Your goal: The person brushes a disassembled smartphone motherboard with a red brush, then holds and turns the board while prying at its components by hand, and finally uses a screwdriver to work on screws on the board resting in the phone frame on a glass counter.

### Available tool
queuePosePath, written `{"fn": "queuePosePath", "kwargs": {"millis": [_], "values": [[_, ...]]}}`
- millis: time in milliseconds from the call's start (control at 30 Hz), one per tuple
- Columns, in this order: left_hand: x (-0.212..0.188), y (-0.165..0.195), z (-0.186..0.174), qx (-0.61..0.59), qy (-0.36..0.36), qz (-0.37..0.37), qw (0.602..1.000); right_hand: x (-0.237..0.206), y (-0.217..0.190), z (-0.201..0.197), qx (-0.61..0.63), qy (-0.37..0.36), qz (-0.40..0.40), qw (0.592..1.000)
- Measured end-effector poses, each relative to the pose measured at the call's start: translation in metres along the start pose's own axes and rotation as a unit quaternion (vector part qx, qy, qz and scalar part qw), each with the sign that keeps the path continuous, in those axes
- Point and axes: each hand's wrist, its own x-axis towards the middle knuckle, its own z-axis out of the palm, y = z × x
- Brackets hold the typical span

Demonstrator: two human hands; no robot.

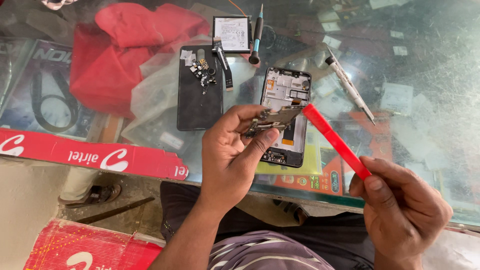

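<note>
While the person's lap and striped shirt fill the bottom of the view, the right hand (400, 210) sits nearest, its grip closed on the lower end of a flat red plastic pry tool (336, 141) that slants up and left, its tip touching or just beside the part held in the other hand. That left hand (231, 155) has thumb and fingers pinched on a small circuit board (272, 120), held in the air just above the opened phone frame (283, 117) that lies face down on the glass counter (425, 100). Such a board looks light, thin and stiff, and I judge it fragile: it is best held by its bare edges, as it is now, rather than by the flat faces with their components and connectors, and it would not take bending or prying force well. Just left of the frame lies the dark back cover (199, 102) with small screws and loose parts (202, 72) heaped on its upper end, and a flex cable (225, 67) beside it. Farther off are a precision screwdriver with a white handle (347, 87), a blue-handled screwdriver (256, 35), the phone's battery (231, 33) and a red cloth (125, 50).
</note>
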Motion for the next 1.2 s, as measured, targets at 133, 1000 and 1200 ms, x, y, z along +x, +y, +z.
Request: {"fn": "queuePosePath", "kwargs": {"millis": [133, 1000, 1200], "values": [[-0.003, -0.003, -0.004, 0.045, 0.006, 0.087, 0.995, -0.001, 0.002, -0.001, 0.025, 0.031, -0.008, 0.999], [0.003, 0.016, 0.003, 0.021, -0.006, -0.021, 1.0, 0.006, -0.005, 0.006, -0.083, -0.023, 0.026, 0.996], [0.003, 0.016, 0.005, 0.019, -0.018, -0.041, 0.999, 0.009, -0.008, 0.01, -0.158, -0.01, 0.032, 0.987]]}}
